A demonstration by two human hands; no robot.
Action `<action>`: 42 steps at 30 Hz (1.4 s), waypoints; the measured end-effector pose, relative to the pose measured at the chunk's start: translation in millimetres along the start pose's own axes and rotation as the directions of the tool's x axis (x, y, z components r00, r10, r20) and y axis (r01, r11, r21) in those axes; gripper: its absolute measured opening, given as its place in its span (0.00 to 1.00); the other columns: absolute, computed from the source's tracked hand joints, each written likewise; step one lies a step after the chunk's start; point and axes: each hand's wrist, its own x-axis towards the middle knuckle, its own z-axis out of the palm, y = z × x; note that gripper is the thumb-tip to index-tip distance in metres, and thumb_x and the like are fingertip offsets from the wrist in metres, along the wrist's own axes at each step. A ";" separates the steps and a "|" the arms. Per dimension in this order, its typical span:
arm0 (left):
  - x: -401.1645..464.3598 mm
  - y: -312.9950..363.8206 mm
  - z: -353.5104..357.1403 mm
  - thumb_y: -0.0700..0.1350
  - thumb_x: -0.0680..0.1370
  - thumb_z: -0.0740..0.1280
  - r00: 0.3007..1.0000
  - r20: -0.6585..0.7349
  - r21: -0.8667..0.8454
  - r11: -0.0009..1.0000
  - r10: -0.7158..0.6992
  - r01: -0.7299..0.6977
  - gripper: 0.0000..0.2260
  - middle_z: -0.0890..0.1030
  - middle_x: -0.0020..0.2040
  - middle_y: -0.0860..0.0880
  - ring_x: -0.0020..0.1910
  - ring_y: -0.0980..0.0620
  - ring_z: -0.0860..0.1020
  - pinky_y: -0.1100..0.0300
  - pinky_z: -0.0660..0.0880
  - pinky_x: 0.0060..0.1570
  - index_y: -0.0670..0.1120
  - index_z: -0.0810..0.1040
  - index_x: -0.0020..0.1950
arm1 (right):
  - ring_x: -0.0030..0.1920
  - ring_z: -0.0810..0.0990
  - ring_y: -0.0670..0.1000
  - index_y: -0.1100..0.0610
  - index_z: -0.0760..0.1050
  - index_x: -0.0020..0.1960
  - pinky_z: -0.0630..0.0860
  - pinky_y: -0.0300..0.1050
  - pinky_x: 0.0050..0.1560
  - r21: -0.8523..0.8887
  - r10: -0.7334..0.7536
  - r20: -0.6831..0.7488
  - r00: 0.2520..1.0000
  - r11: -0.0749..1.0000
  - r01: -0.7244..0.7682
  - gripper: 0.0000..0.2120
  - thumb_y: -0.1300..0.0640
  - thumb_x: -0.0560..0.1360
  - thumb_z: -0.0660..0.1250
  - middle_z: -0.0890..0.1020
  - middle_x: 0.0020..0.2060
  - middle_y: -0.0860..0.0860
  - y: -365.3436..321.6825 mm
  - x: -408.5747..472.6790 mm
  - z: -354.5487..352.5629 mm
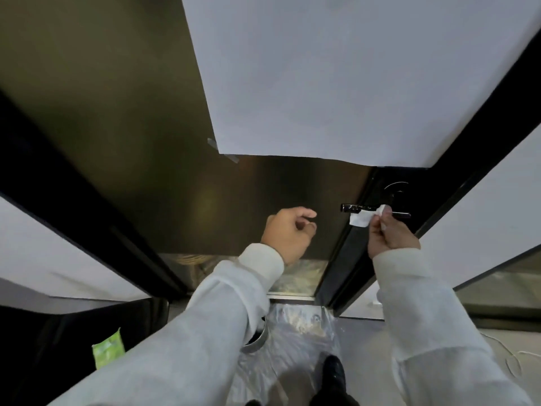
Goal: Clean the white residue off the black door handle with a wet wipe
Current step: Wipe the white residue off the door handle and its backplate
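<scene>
The left hand (288, 230), in a pale grey sleeve, hangs in front of the dark brown door panel (123, 118) with its fingers loosely curled round nothing. To its right, the slim black metal lever door handle (355, 207) sticks out level from the black door frame, with pale marks showing near its free end. The small white wet wipe (360, 218) lies draped against the middle of the lever, a loose corner hanging below it. Furthest right, the right hand (388, 234) pinches the wipe between thumb and fingertips, pressing it to the bar. The wipe looks light, limp and damp, so it is probably best bunched and wrapped round the lever; the handle seems rigid and smooth, likely to swing down under pressure, so the idle hand could steady its free end
</scene>
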 end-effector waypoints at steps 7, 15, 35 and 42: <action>27.0 42.5 69.2 0.50 0.80 0.66 1.000 -0.013 0.057 0.998 0.005 -0.004 0.18 0.83 0.62 0.47 0.70 0.43 0.72 0.57 0.66 0.73 0.50 0.77 0.70 | 0.61 0.78 0.57 0.51 0.64 0.76 0.73 0.49 0.65 -0.608 -0.196 -0.043 0.980 0.783 0.130 0.21 0.49 0.84 0.53 0.78 0.65 0.56 -22.3 12.7 -7.4; 36.4 36.6 102.7 0.47 0.76 0.72 0.913 -0.367 -0.295 0.953 -0.181 0.070 0.05 0.86 0.34 0.57 0.48 0.49 0.85 0.54 0.79 0.60 0.54 0.87 0.50 | 0.47 0.85 0.48 0.49 0.85 0.49 0.79 0.44 0.58 -0.729 -0.494 0.385 0.780 0.356 0.585 0.07 0.51 0.71 0.75 0.87 0.43 0.46 -80.2 32.0 -39.0; 32.6 40.7 124.8 0.44 0.72 0.77 0.782 -0.422 -0.681 0.730 -0.458 0.060 0.03 0.87 0.35 0.47 0.41 0.45 0.87 0.48 0.83 0.53 0.47 0.87 0.38 | 0.44 0.77 0.61 0.66 0.84 0.45 0.73 0.45 0.48 -0.037 -0.317 0.937 -0.146 -0.506 0.862 0.08 0.73 0.74 0.67 0.83 0.40 0.61 -81.3 105.7 -10.4; 31.5 42.8 120.0 0.42 0.73 0.76 0.806 -0.369 -0.709 0.701 -0.464 0.079 0.04 0.87 0.36 0.45 0.40 0.48 0.87 0.50 0.83 0.53 0.46 0.87 0.38 | 0.44 0.75 0.62 0.64 0.84 0.45 0.73 0.46 0.42 0.013 0.058 0.998 0.032 -0.639 0.769 0.14 0.76 0.64 0.68 0.85 0.38 0.55 -73.5 112.0 0.3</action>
